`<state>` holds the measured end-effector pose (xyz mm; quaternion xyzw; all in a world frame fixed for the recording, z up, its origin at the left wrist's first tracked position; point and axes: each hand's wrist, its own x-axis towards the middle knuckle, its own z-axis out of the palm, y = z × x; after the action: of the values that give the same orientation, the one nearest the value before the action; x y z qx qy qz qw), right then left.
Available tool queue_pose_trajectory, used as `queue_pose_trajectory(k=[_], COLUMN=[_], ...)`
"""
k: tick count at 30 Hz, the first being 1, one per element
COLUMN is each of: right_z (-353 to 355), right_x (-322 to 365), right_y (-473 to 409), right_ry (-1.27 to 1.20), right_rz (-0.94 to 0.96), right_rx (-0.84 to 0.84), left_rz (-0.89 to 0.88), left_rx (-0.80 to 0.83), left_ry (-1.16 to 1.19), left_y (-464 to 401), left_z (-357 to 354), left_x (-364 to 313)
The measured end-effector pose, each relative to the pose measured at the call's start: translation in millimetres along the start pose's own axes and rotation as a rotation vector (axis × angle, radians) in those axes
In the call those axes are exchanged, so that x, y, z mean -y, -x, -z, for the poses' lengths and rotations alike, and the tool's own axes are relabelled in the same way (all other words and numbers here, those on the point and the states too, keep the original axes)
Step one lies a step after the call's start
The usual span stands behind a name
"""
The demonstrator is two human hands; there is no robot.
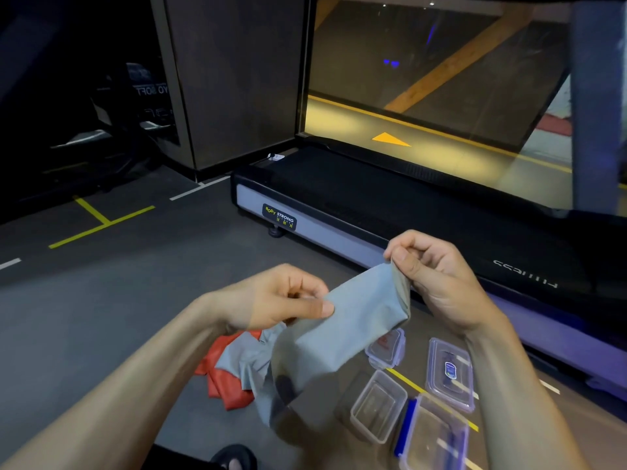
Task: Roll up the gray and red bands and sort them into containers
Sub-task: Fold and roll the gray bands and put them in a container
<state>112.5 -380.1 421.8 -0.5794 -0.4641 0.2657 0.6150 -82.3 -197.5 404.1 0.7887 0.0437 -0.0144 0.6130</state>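
A gray band (342,330) is stretched flat in the air between both hands, its lower end hanging toward the floor. My left hand (281,296) pinches its left edge between thumb and fingers. My right hand (437,276) pinches its upper right corner. Below on the floor lies a heap of red bands (227,381) with another gray band (244,361) across it. Two open clear containers sit at lower right: a small one (378,407) and a larger one (434,439) with a blue clip.
Two clear lids lie by the containers, a small one (386,347) and a longer one (449,373). A treadmill (339,198) runs along the floor just behind my hands. Yellow tape lines (101,225) mark the dark floor. A sandalled foot (234,459) shows at the bottom edge.
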Motion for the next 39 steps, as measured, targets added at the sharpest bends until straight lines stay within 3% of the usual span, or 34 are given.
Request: queue_pose_trajectory(k=[5, 12, 18, 25, 28, 30, 35, 39], right_z=[-6, -19, -23, -26, -20, -19, -24, -32], right_x=[-2, -2, 4, 7, 7, 5, 6, 5], right_y=[3, 0, -4, -4, -3, -2, -2, 0], right_ry=[-0.045, -0.354, -0.666, -0.775, -0.810, -0.794, -0.663, -0.351], right_rz=[0.006, 0.098, 0.134, 0.163, 0.144, 0.137, 0.093, 0.075], right_rx=[0.041, 0.047, -0.030, -0.063, -0.118, -0.116, -0.089, 0.043], left_rz=[-0.018, -0.152, -0.071, 0.083, 0.166, 0.214, 0.158, 0.093], left_rx=[0.084, 0.179, 0.028, -0.012, -0.017, -0.006, 0.035, 0.059], left_ry=[0.459, 0.754, 0.524, 0.406, 0.103, 0.028, 0.148, 0.255], left_y=[4, 3, 3, 6, 5, 5, 7, 5], left_z=[2, 3, 11, 17, 16, 16, 17, 13], left_x=[-5, -11, -2, 2, 3, 6, 6, 9])
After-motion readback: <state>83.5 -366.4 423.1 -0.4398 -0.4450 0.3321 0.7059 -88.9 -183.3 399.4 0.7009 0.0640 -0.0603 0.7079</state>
